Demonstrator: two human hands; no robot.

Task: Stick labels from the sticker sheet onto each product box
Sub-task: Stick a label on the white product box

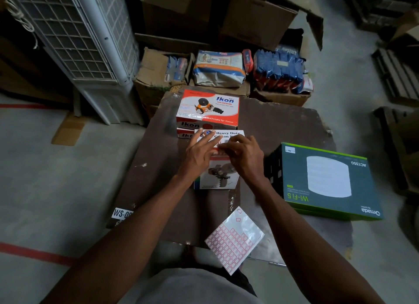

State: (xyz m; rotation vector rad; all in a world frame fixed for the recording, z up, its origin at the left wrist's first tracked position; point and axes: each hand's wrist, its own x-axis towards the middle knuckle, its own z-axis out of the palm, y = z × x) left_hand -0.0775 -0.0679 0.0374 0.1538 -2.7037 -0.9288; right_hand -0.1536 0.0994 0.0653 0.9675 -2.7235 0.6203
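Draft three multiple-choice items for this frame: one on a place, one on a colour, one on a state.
1. Where does the sticker sheet lie?
A. On top of the green Wi-Fi box
B. At the near edge of the dark table, nearest the person
C. On the Ikon boxes

2. What colour are the label borders on the sticker sheet?
A. Red
B. Blue
C. Black

3. What is the left hand doing?
A. Lifting the sticker sheet
B. Hanging idle off the table
C. Resting straight fingers on the white Heavy Duty box

Answers: 1 B, it lies below both hands at the near edge of the table; 2 A, red outlines; 3 C, fingers lie flat on that box.
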